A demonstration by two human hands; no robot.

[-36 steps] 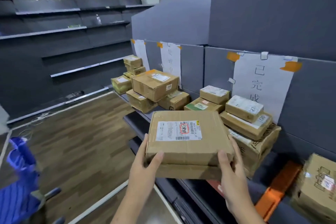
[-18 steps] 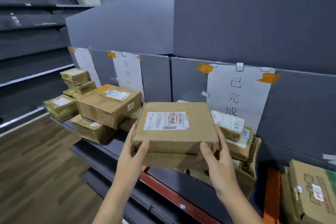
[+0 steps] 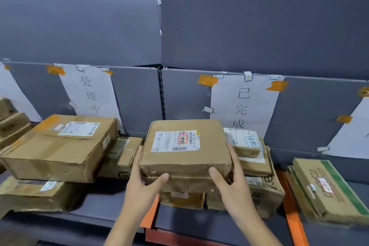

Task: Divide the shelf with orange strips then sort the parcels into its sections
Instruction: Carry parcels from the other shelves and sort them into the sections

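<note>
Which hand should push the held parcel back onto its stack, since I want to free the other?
Probably the right hand: the parcel sits over the stack on that side, by the paper sign. The left hand grips the edge away from the stack.

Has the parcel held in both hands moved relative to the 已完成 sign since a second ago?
Yes. The held parcel has moved toward the 已完成 sign and shelf back, now sitting above the stack below that sign rather than out in front.
</note>
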